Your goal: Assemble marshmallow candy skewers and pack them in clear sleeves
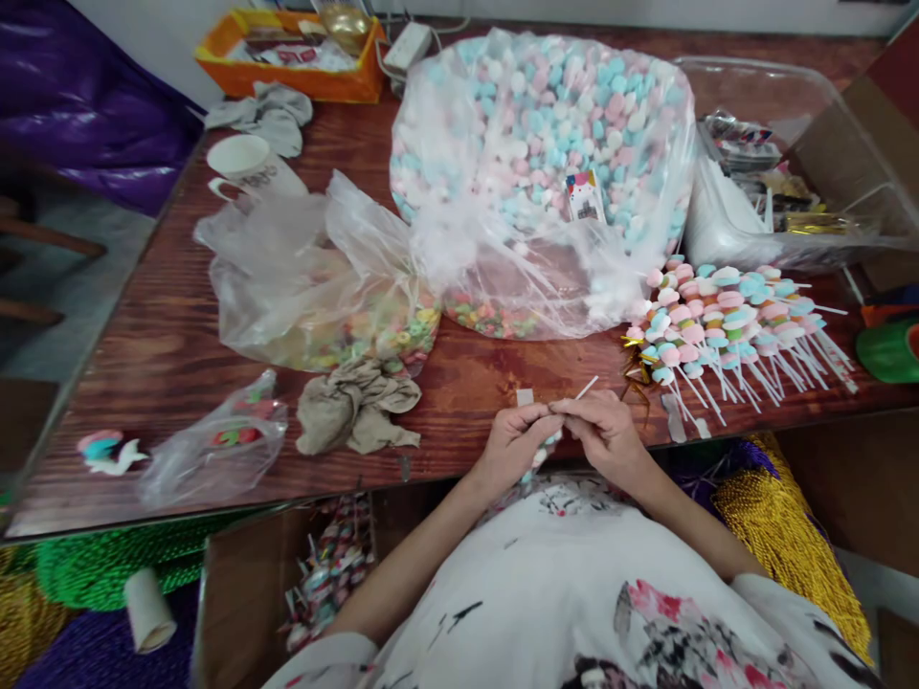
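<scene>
My left hand (513, 442) is closed around a candy skewer (535, 460) of small pale blue, pink and white pieces, held at the table's front edge. From between the two hands a white stick (587, 387) pokes up and to the right. My right hand (607, 433) meets the left at the fingertips in a pinch; what it grips is hidden. To the right lies a pile of similar skewers (725, 316), their white sticks pointing toward me, with gold twist ties (635, 375) beside it. Behind sits a big clear bag of pastel candy pieces (560, 115).
Left of my hands are a bag of colourful rings (380, 330), a crumpled cloth (355, 407), a small plastic bag (226, 445) and a mug (251, 167). A clear bin (725, 244) and green tape roll (890, 352) stand right; an orange box (287, 81) stands behind.
</scene>
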{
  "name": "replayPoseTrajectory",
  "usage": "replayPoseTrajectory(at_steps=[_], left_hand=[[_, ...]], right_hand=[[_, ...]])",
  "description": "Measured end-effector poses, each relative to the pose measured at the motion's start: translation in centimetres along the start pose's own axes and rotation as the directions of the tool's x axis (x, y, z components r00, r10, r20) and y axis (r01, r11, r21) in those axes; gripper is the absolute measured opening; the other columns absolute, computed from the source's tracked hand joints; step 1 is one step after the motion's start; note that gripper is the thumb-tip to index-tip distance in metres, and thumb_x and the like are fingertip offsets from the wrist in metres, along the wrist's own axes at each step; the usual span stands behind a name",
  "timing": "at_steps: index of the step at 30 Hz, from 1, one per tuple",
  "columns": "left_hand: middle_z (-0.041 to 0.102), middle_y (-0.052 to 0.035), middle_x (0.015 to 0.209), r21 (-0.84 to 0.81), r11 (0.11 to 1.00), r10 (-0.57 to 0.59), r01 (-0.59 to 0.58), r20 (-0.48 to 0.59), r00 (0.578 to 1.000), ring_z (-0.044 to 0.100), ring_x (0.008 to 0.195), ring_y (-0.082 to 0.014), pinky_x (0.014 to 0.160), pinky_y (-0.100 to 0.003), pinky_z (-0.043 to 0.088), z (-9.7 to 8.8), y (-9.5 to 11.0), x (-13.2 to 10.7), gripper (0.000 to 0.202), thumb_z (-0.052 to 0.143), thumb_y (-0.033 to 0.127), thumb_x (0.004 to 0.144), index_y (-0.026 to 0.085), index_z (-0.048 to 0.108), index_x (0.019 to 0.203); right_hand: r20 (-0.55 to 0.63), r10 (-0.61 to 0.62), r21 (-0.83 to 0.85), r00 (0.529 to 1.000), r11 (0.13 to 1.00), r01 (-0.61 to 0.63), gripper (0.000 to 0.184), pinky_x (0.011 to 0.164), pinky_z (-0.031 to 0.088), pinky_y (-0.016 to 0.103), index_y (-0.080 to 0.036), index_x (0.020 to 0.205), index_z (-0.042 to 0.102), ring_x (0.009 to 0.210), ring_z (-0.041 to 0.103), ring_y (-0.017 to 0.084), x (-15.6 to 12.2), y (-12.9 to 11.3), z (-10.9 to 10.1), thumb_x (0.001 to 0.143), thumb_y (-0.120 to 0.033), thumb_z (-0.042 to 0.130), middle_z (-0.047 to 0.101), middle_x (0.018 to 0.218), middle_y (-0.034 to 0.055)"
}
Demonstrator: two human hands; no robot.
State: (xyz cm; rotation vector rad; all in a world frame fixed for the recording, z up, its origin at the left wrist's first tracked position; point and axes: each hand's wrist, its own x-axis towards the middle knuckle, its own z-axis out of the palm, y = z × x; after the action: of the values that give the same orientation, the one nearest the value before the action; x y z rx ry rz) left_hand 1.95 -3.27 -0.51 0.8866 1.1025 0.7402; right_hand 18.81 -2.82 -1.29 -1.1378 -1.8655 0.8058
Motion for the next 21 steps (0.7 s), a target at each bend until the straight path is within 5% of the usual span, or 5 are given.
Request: replayPoseTrajectory(at_steps=[4, 9, 13, 17, 21], left_hand=[[0.044, 0.0055, 0.052, -0.042, 0.999, -0.008, 0.007, -0.028, 1.0, 0.033, 0.04, -0.0036, 0.038, -0.018, 0.025, -0.3, -0.2, 0.1, 0.032, 0.063, 0.043, 0.079, 0.014, 0.057, 0.067], [0.045, 0.0025, 0.057, 0.166, 0.949, 0.277, -0.267, -0.042, 0.96, 0.04, 0.051, -0.0077, 0.052, -0.022, 0.036, -0.7, 0.1, -0.1, 0.034, 0.056, 0.038, 0.088, 0.015, 0.056, 0.062], [0.054, -0.0018, 0.065, 0.357, 0.802, 0.493, -0.479, 0.057, 0.868, 0.048, 0.063, -0.0119, 0.065, -0.026, 0.041, -0.4, 0.7, -0.3, 0.03, 0.05, 0.032, 0.092, 0.016, 0.06, 0.069], [0.057, -0.0045, 0.066, 0.434, 0.681, 0.574, -0.59, 0.183, 0.798, 0.05, 0.065, -0.0138, 0.067, -0.027, 0.042, -0.2, 1.2, -0.3, 0.031, 0.045, 0.03, 0.093, 0.016, 0.061, 0.072], [0.062, -0.0072, 0.068, 0.452, 0.628, 0.584, -0.633, 0.264, 0.768, 0.052, 0.066, -0.0145, 0.068, -0.028, 0.042, -0.7, 1.9, -0.2, 0.033, 0.043, 0.031, 0.093, 0.015, 0.064, 0.073]], right_hand=[[-0.032, 0.038, 0.099, 0.999, 0.994, -0.035, 0.028, 0.074, 0.045, 0.033, -0.025, 0.115, 0.065, 0.071, 0.06, 0.015, 0.0, -0.3, 0.4, 0.089, -0.019, 0.056, 0.068, 0.074, -0.0004], [-0.227, 0.224, 0.298, 0.948, 0.943, -0.151, 0.021, 0.066, 0.048, 0.028, -0.022, 0.106, 0.059, 0.07, 0.058, 0.014, -1.2, -0.2, 1.1, 0.085, -0.022, 0.063, 0.062, 0.078, -0.0007], [-0.066, 0.327, 0.402, 0.943, 0.873, -0.275, 0.007, 0.063, 0.048, 0.026, -0.02, 0.081, 0.063, 0.067, 0.057, 0.013, -1.4, -0.4, 1.0, 0.084, -0.026, 0.064, 0.063, 0.074, -0.0002], [0.019, 0.381, 0.481, 0.924, 0.807, -0.343, 0.006, 0.072, 0.051, 0.029, -0.021, 0.084, 0.068, 0.075, 0.062, 0.016, -1.3, 0.4, 0.3, 0.081, -0.027, 0.068, 0.068, 0.081, 0.0013], [0.272, 0.355, 0.564, 0.895, 0.695, -0.447, 0.013, 0.059, 0.046, 0.025, -0.021, 0.082, 0.063, 0.063, 0.056, 0.013, -0.8, 1.8, -0.3, 0.079, -0.031, 0.07, 0.061, 0.071, -0.0012]])
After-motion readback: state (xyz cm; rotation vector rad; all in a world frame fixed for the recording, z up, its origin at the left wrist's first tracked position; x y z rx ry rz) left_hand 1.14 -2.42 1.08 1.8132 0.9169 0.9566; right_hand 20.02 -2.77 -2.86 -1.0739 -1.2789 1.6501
